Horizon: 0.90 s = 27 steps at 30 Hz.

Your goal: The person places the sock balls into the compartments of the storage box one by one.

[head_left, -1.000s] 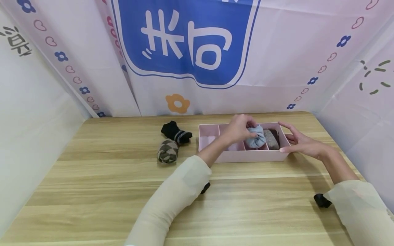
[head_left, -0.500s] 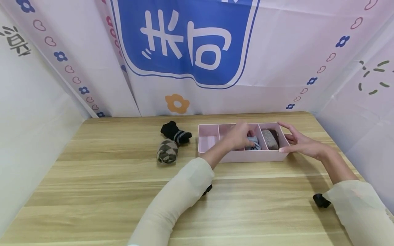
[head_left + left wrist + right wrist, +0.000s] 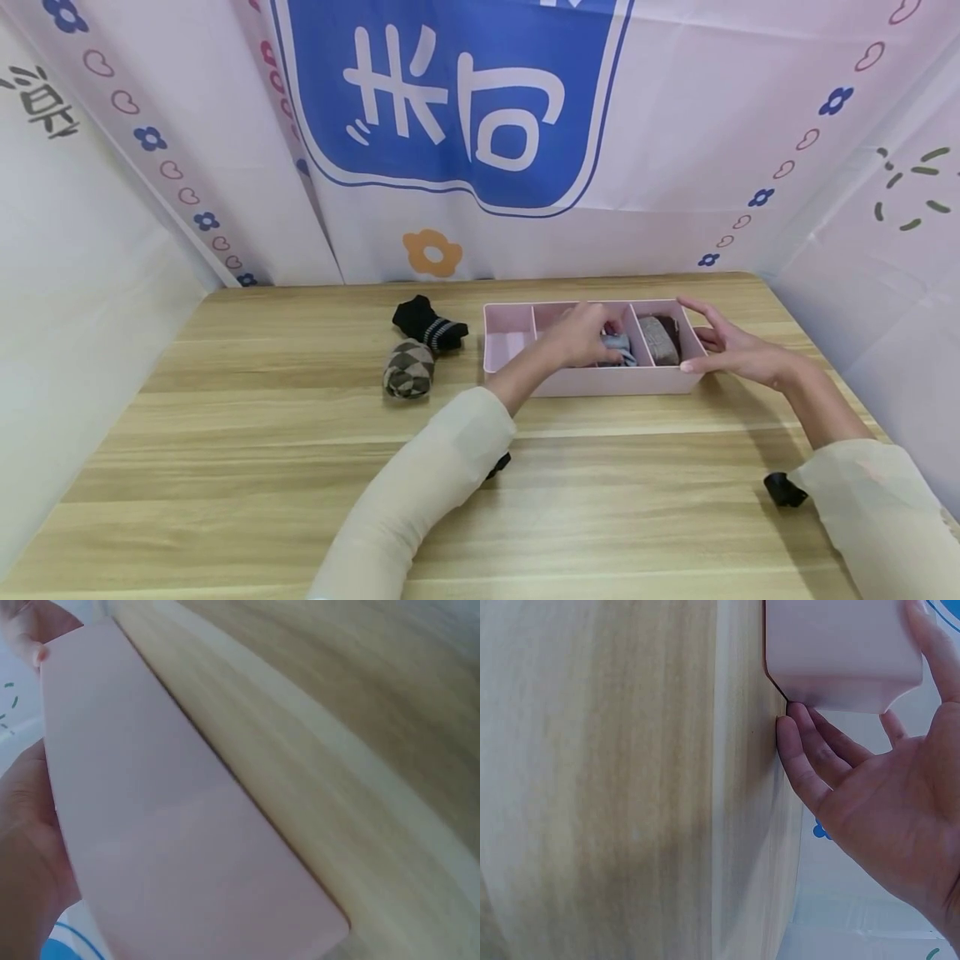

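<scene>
A pink divided box (image 3: 607, 382) stands on the wooden table with its long side facing me. My left hand (image 3: 577, 333) reaches down into a compartment right of the middle, fingers on a light blue rolled pair of socks (image 3: 619, 350) that it partly hides. In the left wrist view, the box's front wall (image 3: 165, 787) covers the fingers of that hand (image 3: 30, 832). Holding the box's right end is my right hand (image 3: 738, 352), thumb on the front corner and index finger at the back corner. The right wrist view shows its other fingers (image 3: 802, 765) low at the end wall.
Grey and dark brown rolled socks (image 3: 662, 340) fill the rightmost compartment. Left of the box lie black socks with a striped band (image 3: 429, 323) and brown checked rolled socks (image 3: 409, 368). A printed cloth (image 3: 525, 242) hangs behind the table.
My left hand has lowered the light blue socks from rim height down into the compartment, and the divider right of them now shows. My right hand stays on the box's end.
</scene>
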Each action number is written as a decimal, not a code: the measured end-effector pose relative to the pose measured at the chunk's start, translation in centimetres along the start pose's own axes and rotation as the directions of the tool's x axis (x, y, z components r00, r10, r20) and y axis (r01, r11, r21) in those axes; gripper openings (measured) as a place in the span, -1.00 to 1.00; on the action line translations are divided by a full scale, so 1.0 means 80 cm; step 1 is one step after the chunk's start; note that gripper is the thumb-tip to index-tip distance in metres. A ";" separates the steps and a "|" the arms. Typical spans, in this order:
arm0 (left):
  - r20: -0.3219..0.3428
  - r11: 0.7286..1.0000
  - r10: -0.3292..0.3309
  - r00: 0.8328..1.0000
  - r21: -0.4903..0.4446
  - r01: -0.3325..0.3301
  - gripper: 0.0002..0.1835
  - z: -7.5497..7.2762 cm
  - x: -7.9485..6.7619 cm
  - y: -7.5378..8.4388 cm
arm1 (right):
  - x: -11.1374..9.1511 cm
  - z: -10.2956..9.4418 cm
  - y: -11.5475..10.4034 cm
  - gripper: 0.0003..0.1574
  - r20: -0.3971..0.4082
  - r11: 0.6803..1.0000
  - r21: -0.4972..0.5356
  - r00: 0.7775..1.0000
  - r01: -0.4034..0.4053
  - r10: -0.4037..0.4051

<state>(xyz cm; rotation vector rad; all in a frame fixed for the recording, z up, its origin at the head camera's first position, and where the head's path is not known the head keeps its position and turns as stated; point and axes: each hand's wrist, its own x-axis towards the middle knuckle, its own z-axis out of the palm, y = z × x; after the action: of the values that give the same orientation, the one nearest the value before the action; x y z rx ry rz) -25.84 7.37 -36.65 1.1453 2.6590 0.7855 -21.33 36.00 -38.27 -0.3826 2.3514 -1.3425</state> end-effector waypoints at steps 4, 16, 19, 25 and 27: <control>0.023 0.994 0.074 0.997 -0.078 -0.072 -0.70 -0.011 -0.010 -0.001 | -0.001 0.000 0.000 0.33 0.000 1.000 0.003 1.000 -0.002 0.002; -0.089 0.985 0.069 0.994 -0.150 -0.082 -0.60 -0.064 -0.066 -0.017 | 0.000 -0.001 0.000 0.34 -0.008 1.000 0.000 1.000 -0.017 0.017; -0.131 0.983 0.072 0.989 -0.161 -0.092 -0.62 -0.072 -0.080 -0.027 | -0.001 -0.001 0.001 0.35 -0.010 1.000 0.002 1.000 -0.019 0.019; -0.201 0.993 0.058 0.978 -0.091 -0.078 -0.67 -0.088 -0.109 -0.043 | 0.000 -0.002 0.002 0.35 -0.009 1.000 0.010 1.000 -0.016 0.016; -0.227 0.994 0.056 0.972 -0.078 -0.076 -0.69 -0.094 -0.119 -0.049 | 0.001 -0.001 0.002 0.35 -0.007 1.000 0.012 1.000 -0.014 0.014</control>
<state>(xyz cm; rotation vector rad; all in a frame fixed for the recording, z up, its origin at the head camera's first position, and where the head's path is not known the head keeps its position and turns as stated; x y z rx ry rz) -24.14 -4.73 -32.95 1.1939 2.7437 1.0924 -21.43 36.13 -38.37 -0.3578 2.3465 -1.3539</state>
